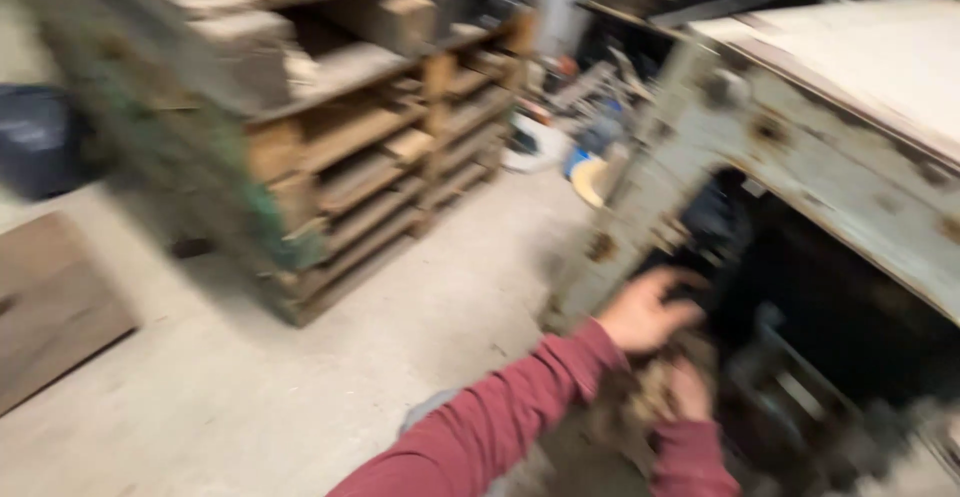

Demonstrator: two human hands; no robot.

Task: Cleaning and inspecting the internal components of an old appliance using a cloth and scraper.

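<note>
The whole view is blurred by motion. My left hand (645,312), in a dark red sleeve, reaches with curled fingers to the edge of a dark opening (800,297) under a worn pale metal bench (850,177). The blur hides whether it grips anything. Just below it my right hand (692,389) is closed around a brown crumbly clump (640,397), held low in front of the opening.
A stack of wooden pallets (390,147) loaded with boards stands at the left across a bare concrete floor (300,377). A dark bin (40,142) sits far left, with a wooden panel (50,307) lying below it. Buckets and clutter (570,147) lie at the back.
</note>
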